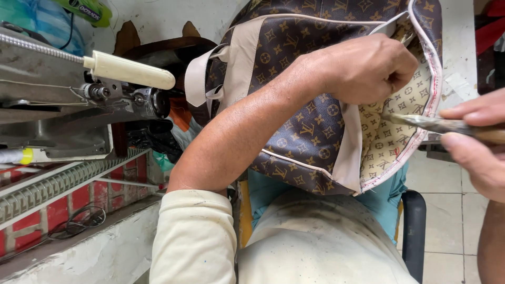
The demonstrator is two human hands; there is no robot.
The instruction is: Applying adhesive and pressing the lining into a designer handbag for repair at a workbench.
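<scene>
Our left hand [363, 68] has its grip clamped on the brown patterned bag [300, 121]. Our right hand [476, 142] pinches a brush [442, 124], its tip at the bag's cream lining [384, 131].

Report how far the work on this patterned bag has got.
Done: the brown patterned bag has its beige straps and piped rim attached. In hand: the left hand grips the opening, and the right hand points a brush at the cream lining. How much lining remains cannot be told.
</scene>
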